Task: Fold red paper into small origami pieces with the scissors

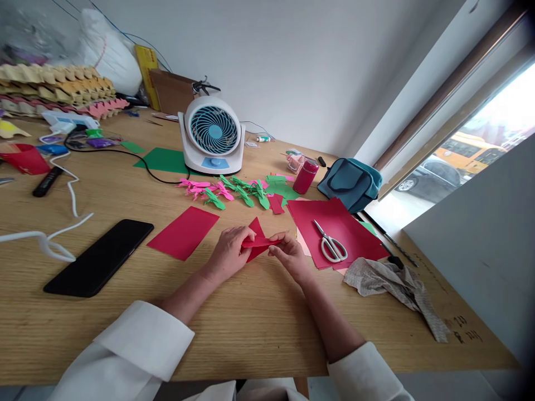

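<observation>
Between my two hands is a piece of folded red paper (259, 242), with pointed flaps sticking out above and below a flat strip. My left hand (232, 245) pinches its left end between thumb and fingers. At the strip's right end, my right hand (289, 253) grips it with thumb and fingertips. The paper is held just over the wooden table (259, 323). A flat red paper sheet (184, 232) lies to the left of my left hand. Beyond my hands are several folded pink and green paper figures (234, 190) and a small red paper piece (276, 204).
White-handled scissors (333, 248) rest on red sheets (305, 217) at right, beside a crumpled cloth (376, 277). A black phone (100, 257) lies left. Further back stand a white fan (214, 136), a red flask (305, 177) and a teal bag (351, 184).
</observation>
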Demonstrator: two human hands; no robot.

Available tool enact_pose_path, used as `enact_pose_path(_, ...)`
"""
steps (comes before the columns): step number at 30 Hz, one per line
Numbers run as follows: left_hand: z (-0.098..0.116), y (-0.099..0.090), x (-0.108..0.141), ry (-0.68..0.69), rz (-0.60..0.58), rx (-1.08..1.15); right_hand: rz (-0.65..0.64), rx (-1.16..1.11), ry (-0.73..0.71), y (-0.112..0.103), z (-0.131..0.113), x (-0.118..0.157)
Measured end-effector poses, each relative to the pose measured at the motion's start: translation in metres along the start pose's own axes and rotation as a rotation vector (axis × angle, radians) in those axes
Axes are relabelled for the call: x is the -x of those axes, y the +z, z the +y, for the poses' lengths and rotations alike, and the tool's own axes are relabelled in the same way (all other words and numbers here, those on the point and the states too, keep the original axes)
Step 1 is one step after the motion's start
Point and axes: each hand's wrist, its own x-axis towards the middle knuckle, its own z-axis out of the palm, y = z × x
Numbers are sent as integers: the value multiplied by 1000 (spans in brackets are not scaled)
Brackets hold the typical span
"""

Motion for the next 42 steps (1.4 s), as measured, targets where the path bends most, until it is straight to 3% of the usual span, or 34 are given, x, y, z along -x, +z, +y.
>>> enact_pose_path(7,-1,0,-1,29,12,41,-17,59,-31,1,12,-2)
enact_pose_path(16,3,-1,1,71,-70,-25,88,230,-76,-3,24,0)
enact_pose_path(29,9,-4,1,81,-140,-79,102,435,-112,4,12,3)
enact_pose_path(42,6,-5,-1,75,-128,-35,100,392,-86,2,13,4)
